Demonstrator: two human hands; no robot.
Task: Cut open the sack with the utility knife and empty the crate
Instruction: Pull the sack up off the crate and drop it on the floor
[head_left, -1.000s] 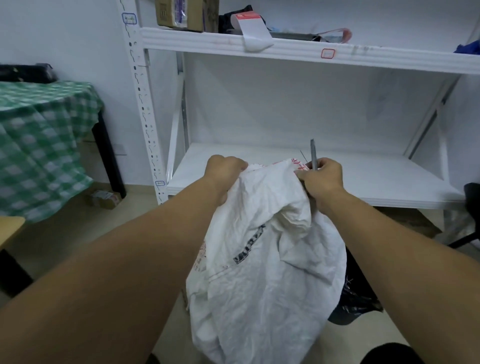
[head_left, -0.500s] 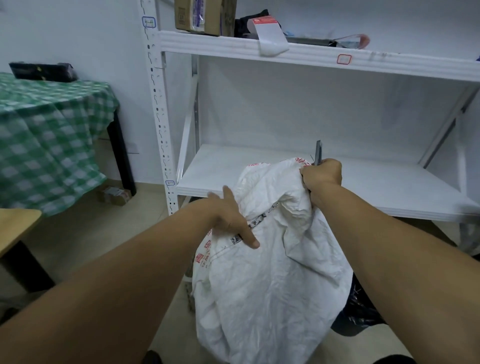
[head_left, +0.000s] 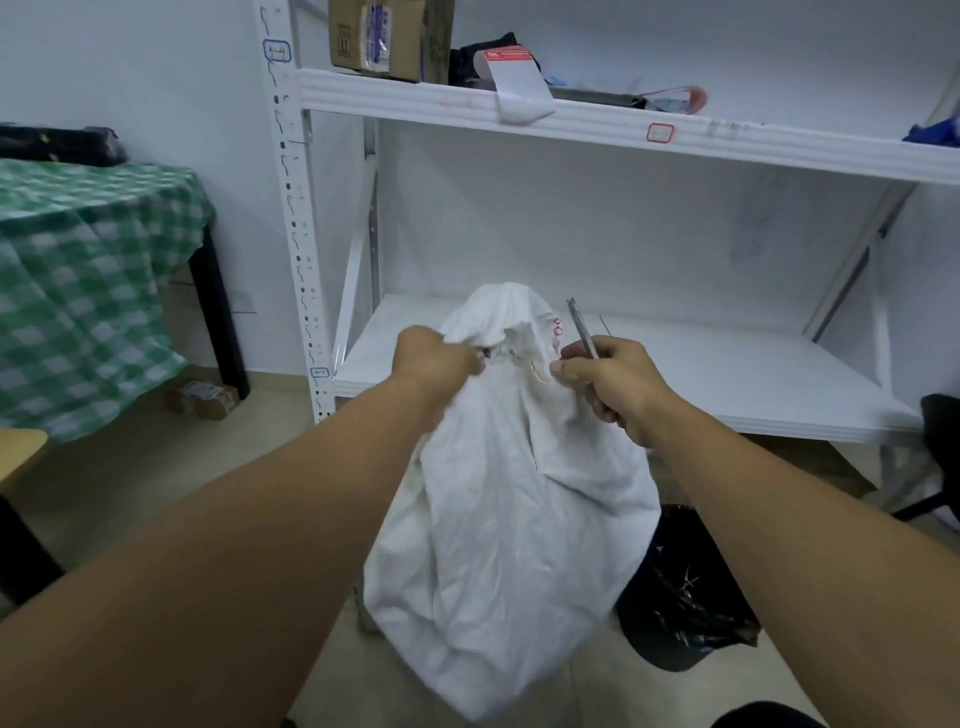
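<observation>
A crumpled white woven sack (head_left: 514, 519) hangs upright in front of me, its bottom near the floor. My left hand (head_left: 434, 361) is closed on the sack's upper left side, just below its bunched top. My right hand (head_left: 608, 384) holds the grey utility knife (head_left: 581, 327), which points up and away, and its thumb and fingers also pinch the sack's upper right edge. No crate shows in this view.
A white metal shelving unit (head_left: 649, 379) stands right behind the sack, with a cardboard box (head_left: 384, 39) on its upper shelf. A bin with a black liner (head_left: 680, 587) sits on the floor at the right. A green-checked table (head_left: 88, 270) stands left.
My left hand has gone from the sack's front back up to its top left and gripped it. The sack's top now stands bunched upright between both hands, and the knife tilts left.
</observation>
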